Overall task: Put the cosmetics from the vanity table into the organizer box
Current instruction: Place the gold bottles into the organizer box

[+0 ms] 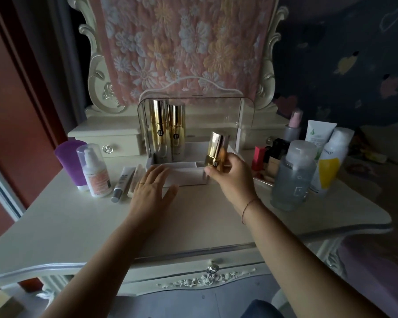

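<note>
Holding the gold bottle [216, 150] in my right hand [230, 175], I have it pinched low on its body between thumb and fingers, tilted a little to the left and raised just in front of the organizer box [237, 143], over its front right corner. My left hand [151, 187] lies flat on the vanity table [79, 216] with its fingers spread, the tips reaching the box's low front tray, bracing rather than gripping anything. Inside the box two tall gold bottles [168, 131] already stand upright against the left of the back compartment, touching each other, and the space to their right looks free. I judge this bottle to be rigid, with a slick mirror finish, and probably fairly weighty for its size if it is glass under the plating, so a loose pinch could let it slide; I would keep the hold around the lower body, where the grip is now, rather than on the cap, which might pull off. Setting it down wants care, since a knock against the standing pair could tip them or mark the finish. Much is left outside the box: a purple tube [70, 161], a pump bottle [95, 168] and slim tubes to the left, a clear bottle [292, 175], a yellow and white bottle [331, 164] and smaller pieces to the right.
</note>
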Tool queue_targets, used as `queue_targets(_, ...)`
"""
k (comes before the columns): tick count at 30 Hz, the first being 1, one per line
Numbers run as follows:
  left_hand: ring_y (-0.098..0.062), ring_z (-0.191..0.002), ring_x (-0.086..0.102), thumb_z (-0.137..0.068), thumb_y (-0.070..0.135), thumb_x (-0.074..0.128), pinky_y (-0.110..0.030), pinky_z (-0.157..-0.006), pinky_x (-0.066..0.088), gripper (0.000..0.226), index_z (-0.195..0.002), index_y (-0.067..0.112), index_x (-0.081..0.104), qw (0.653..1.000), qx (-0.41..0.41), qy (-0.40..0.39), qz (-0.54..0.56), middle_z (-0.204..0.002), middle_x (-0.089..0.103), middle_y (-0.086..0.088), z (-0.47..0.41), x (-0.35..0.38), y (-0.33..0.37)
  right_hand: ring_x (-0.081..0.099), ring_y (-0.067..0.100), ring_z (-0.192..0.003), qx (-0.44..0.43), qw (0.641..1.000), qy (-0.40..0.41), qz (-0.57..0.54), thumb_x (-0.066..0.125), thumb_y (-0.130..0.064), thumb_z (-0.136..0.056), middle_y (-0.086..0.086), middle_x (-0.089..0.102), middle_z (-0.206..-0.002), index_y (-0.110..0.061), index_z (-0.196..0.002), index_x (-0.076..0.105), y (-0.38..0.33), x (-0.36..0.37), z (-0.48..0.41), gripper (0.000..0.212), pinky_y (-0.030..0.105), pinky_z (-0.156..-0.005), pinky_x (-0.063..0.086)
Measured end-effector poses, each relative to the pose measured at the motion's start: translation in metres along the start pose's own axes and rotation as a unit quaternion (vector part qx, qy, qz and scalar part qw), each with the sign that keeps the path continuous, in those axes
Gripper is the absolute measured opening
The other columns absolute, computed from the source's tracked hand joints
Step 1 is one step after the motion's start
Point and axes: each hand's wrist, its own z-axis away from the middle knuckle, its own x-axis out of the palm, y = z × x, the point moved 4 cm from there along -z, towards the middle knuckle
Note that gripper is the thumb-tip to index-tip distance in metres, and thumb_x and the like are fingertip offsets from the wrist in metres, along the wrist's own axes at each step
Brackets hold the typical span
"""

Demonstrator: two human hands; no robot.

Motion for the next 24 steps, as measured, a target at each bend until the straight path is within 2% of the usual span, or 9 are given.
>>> queue_targets(1, -0.018, -0.139, 0.022, -0.091, 0.04, 0.046, -0.037, -0.111, 0.02, 0.053, -0.138, 0.019, 0.037, 1.0, -0.004, 0.002, 0.004, -0.149, 0.033, -0.004, 0.001, 0.001, 0.002, 0.057, -0.008, -0.08, -0.014, 1.0, -0.01, -0.002, 0.074, -0.029, -0.076, -0.017, 0.063, -0.085, -0.021, -0.098, 0.065, -0.007, 0.003, -0.005, 0.025, 0.001, -0.061, 0.039)
queue_targets(3, -0.017, -0.139, 0.023, -0.091, 0.04, 0.046, -0.039, -0.111, 0.02, 0.051, -0.138, 0.021, 0.038, 1.0, -0.007, 0.003, 0.011, -0.149, 0.034, -0.002, 0.004, 0.002, 0.005, 0.057, -0.007, -0.082, -0.029, 0.999, -0.021, -0.001, 0.074, -0.029, -0.076, -0.014, 0.065, -0.09, -0.02, -0.102, 0.065, -0.019, 0.01, -0.018, 0.029, 0.001, -0.063, 0.038)
queue_targets(7, -0.016, -0.14, 0.02, -0.091, 0.04, 0.045, -0.037, -0.111, 0.018, 0.05, -0.138, 0.024, 0.037, 1.0, -0.014, 0.013, 0.019, -0.15, 0.032, 0.001, 0.008, 0.002, 0.014, 0.064, 0.013, -0.093, -0.002, 1.0, -0.03, -0.002, 0.075, -0.027, -0.076, -0.001, 0.069, -0.102, -0.015, -0.106, 0.065, -0.024, 0.028, -0.05, 0.034, 0.021, -0.077, 0.05)
queue_targets(10, -0.015, -0.139, 0.02, -0.092, 0.041, 0.042, -0.034, -0.11, 0.017, 0.05, -0.138, 0.024, 0.037, 0.999, -0.009, 0.021, 0.03, -0.15, 0.032, 0.0, 0.008, 0.0, 0.022, 0.064, 0.016, -0.095, 0.022, 0.999, -0.036, 0.005, 0.075, -0.025, -0.076, 0.001, 0.069, -0.106, -0.014, -0.109, 0.064, -0.02, 0.038, -0.07, 0.037, 0.021, -0.074, 0.047)
queue_targets(15, -0.014, -0.138, 0.022, -0.092, 0.044, 0.04, -0.03, -0.11, 0.018, 0.05, -0.138, 0.024, 0.037, 0.998, 0.009, 0.04, 0.039, -0.149, 0.033, 0.001, -0.005, -0.009, 0.03, 0.064, 0.019, -0.093, 0.06, 0.994, -0.089, 0.031, 0.079, -0.019, -0.072, 0.004, 0.069, -0.107, -0.013, -0.111, 0.063, -0.025, 0.055, -0.098, 0.043, 0.029, -0.08, 0.051)
queue_targets(18, -0.013, -0.138, 0.022, -0.091, 0.043, 0.04, -0.027, -0.109, 0.016, 0.049, -0.137, 0.024, 0.038, 0.998, 0.013, 0.047, 0.038, -0.148, 0.034, 0.001, -0.011, -0.014, 0.024, 0.064, 0.024, -0.1, 0.073, 0.989, -0.114, 0.061, 0.08, -0.015, -0.069, 0.008, 0.068, -0.11, -0.011, -0.111, 0.062, -0.028, 0.069, -0.108, 0.046, 0.036, -0.088, 0.053)
queue_targets(21, -0.013, -0.139, 0.02, -0.092, 0.043, 0.039, -0.027, -0.108, 0.015, 0.049, -0.137, 0.025, 0.037, 0.999, 0.003, 0.042, 0.032, -0.148, 0.033, 0.002, -0.009, -0.016, 0.01, 0.062, 0.024, -0.103, 0.078, 0.986, -0.127, 0.069, 0.08, -0.014, -0.07, 0.008, 0.066, -0.112, -0.009, -0.112, 0.06, -0.023, 0.086, -0.11, 0.047, 0.031, -0.085, 0.051)
queue_targets(24, -0.013, -0.139, 0.021, -0.092, 0.043, 0.039, -0.032, -0.111, 0.019, 0.049, -0.137, 0.024, 0.037, 0.999, -0.01, 0.032, 0.027, -0.148, 0.033, 0.001, -0.006, -0.016, -0.004, 0.061, 0.02, -0.095, 0.07, 0.983, -0.148, 0.084, 0.08, -0.018, -0.07, 0.001, 0.066, -0.098, -0.012, -0.102, 0.062, -0.019, 0.104, -0.108, 0.037, 0.031, -0.082, 0.05)
